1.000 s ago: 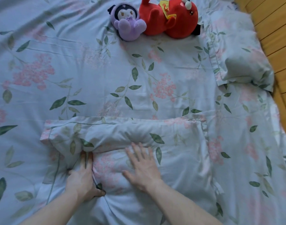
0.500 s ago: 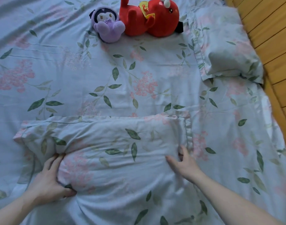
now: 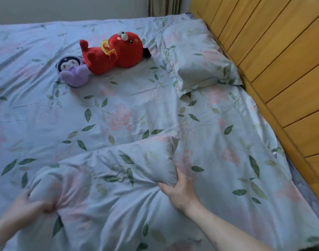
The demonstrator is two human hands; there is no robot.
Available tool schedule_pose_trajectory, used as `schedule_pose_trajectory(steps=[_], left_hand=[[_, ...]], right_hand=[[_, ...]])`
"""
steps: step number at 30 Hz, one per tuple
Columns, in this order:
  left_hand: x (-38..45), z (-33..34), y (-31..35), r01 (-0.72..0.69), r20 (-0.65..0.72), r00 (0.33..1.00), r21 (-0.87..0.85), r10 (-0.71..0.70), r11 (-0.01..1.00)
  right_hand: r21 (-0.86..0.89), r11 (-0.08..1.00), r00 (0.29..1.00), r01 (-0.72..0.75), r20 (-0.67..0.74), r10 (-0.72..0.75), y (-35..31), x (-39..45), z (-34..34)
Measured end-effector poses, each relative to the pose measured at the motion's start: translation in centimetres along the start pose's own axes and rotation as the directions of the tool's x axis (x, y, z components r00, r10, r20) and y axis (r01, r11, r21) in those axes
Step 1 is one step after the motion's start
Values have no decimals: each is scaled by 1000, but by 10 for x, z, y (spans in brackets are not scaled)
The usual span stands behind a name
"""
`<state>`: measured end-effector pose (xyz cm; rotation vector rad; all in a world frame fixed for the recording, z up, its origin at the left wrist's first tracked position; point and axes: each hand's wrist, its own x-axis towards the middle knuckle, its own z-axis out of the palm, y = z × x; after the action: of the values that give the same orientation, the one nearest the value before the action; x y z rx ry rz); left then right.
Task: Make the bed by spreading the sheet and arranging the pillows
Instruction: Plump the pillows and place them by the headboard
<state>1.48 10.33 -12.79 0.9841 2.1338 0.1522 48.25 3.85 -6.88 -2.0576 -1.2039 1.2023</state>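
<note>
1. Left hand (image 3: 23, 205) at bottom left, blurred, fingers curled shut around bunched left end of near pillow (image 3: 108, 178).
2. Right hand (image 3: 180, 192) clamped on right end of same pillow, thumb on top, fingers wrapped round the side edge; fabric puckered at grip.
3. Near pillow lay across foot of frame on sheet (image 3: 129, 109), floral print matching the sheet, right corner raised slightly.
4. Sheet spread over bed, wrinkled in the middle and toward the right edge, hung down at lower right.
5. Purple plush toy (image 3: 72, 72) on sheet further back, on its back, touching red plush toy (image 3: 115, 52) just to its right.
6. Second pillow (image 3: 196, 57) at far right, flat on sheet, tight against wooden headboard (image 3: 282, 60).
7. Wall and curtain strip (image 3: 166, 5) beyond far bed edge.
</note>
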Motion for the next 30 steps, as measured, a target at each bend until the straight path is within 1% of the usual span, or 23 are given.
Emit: schedule_pose_trajectory(steps=[1, 2, 3, 5, 7, 10, 12, 16, 18, 19, 22, 23, 24, 26, 28, 30], left_hand=[[-21, 1, 35, -16, -35, 999, 38, 18, 999], [-39, 6, 69, -51, -43, 998, 89, 55, 995], [-54, 13, 105, -97, -42, 994, 99, 101, 990], [-77, 30, 163, -201, -26, 978, 149, 207, 968], [-89, 52, 208, -277, 12, 960, 204, 280, 939], [-106, 88, 283, -386, 58, 919, 342, 391, 857], [-116, 105, 323, -436, 85, 891, 428, 446, 792], [-149, 144, 429, -574, 98, 776, 517, 623, 635], [-167, 162, 486, -633, 95, 704, 532, 704, 562], [-175, 167, 510, -662, 86, 670, 519, 737, 541], [-201, 182, 582, -754, 45, 528, 483, 848, 444], [-209, 186, 601, -779, 39, 488, 470, 872, 415], [-214, 190, 616, -795, 49, 468, 458, 882, 397], [-224, 199, 633, -793, 98, 471, 481, 877, 372], [-223, 210, 630, -768, 159, 474, 556, 866, 318], [-212, 222, 607, -737, 247, 505, 621, 827, 265]], right_hand=[[7, 1000, 999, -23, -37, 23, 5, -2, -21], [9, 999, 996, -45, -76, 45, 11, -5, -40], [21, 997, 991, -70, -112, 72, 17, -6, -64], [49, 992, 978, -119, -164, 126, 30, -9, -99], [75, 984, 964, -162, -203, 174, 45, -8, -126], [150, 966, 938, -210, -247, 242, 64, -4, -170], [178, 957, 922, -230, -276, 273, 75, 0, -184], [254, 929, 866, -268, -360, 348, 97, 14, -220], [328, 910, 837, -253, -397, 376, 101, 26, -236], [366, 896, 820, -253, -410, 399, 101, 33, -241], [466, 863, 768, -198, -473, 431, 94, 55, -255], [483, 858, 755, -176, -492, 432, 91, 63, -259], [497, 854, 744, -151, -513, 429, 89, 72, -262], [504, 848, 729, -163, -518, 448, 92, 94, -270], [466, 843, 741, -270, -458, 491, 99, 116, -277], [413, 835, 758, -363, -391, 522, 107, 129, -283]])
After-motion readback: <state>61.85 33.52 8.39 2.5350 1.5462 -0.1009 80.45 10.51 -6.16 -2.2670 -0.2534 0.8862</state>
